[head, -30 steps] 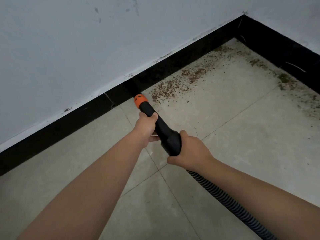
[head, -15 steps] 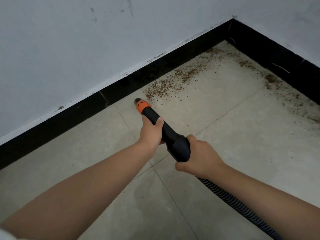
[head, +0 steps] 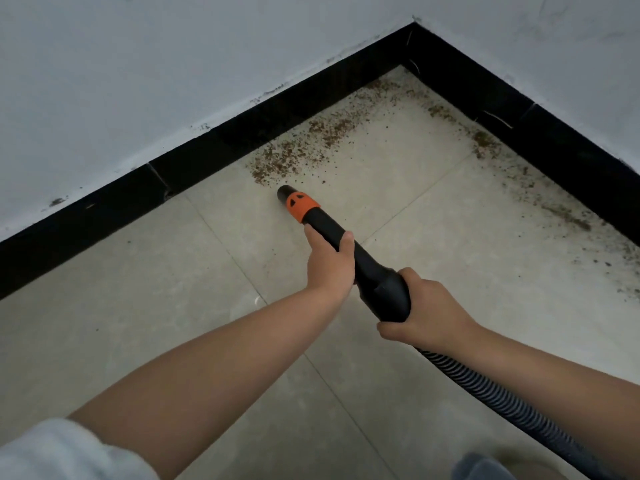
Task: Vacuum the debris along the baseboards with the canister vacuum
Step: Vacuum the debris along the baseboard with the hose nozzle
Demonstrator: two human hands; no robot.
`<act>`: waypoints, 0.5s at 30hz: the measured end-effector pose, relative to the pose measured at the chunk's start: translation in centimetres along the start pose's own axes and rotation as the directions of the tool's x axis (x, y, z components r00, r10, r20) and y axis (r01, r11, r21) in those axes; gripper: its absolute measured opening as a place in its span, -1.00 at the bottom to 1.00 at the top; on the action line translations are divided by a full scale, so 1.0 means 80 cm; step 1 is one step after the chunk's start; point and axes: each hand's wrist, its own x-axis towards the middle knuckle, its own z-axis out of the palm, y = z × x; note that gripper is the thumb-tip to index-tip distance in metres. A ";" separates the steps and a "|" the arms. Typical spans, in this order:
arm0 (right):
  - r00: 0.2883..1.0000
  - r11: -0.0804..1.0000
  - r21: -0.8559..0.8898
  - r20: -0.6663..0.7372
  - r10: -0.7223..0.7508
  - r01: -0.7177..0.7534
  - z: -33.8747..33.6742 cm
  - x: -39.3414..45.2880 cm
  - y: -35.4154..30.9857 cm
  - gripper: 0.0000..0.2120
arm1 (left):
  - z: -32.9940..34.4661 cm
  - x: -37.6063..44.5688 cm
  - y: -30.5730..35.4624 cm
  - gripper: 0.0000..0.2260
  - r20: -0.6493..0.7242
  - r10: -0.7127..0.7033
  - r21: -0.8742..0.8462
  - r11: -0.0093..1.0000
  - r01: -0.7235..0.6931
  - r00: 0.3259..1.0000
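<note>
I hold a black vacuum nozzle (head: 367,268) with an orange collar (head: 302,204) over the tiled floor. My left hand (head: 330,263) grips the tube just behind the collar. My right hand (head: 424,308) grips the thick rear end, where the ribbed hose (head: 491,393) runs off to the lower right. The open tip points at brown debris (head: 298,150) strewn along the black baseboard (head: 194,168), a short gap from its near edge. More debris (head: 554,199) lies along the right baseboard (head: 540,133).
Two white walls (head: 138,81) meet in a corner at the upper right. The pale floor tiles (head: 138,323) left of the nozzle look free of debris. The canister itself is out of view.
The nozzle tip has drawn back from the baseboard and shifted right along the floor, now just short of the debris patch. Both hands keep their grip.
</note>
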 end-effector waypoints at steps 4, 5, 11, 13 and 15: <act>1.000 1.000 0.001 0.011 -0.028 0.028 0.002 0.018 -0.005 -0.53 | -0.006 0.013 0.008 -0.38 -0.024 -0.015 -0.001 1.000 0.015 1.000; 0.999 0.999 -0.001 0.013 -0.039 0.039 0.003 0.023 -0.007 -0.53 | -0.009 0.017 0.009 -0.39 -0.035 -0.017 -0.003 1.000 0.017 0.999; 0.991 0.992 -0.005 0.054 -0.124 0.124 0.009 0.047 -0.027 -0.54 | -0.030 0.027 0.009 -0.43 -0.152 -0.006 -0.015 1.000 0.003 0.988; 0.990 0.992 0.002 0.053 -0.127 0.127 0.011 0.049 -0.030 -0.55 | -0.034 0.028 0.010 -0.43 -0.159 -0.010 -0.030 1.000 0.006 0.987; 0.992 0.993 0.001 0.043 -0.116 0.116 0.011 0.045 -0.029 -0.55 | -0.033 0.027 0.012 -0.42 -0.144 -0.016 -0.038 0.999 0.010 0.989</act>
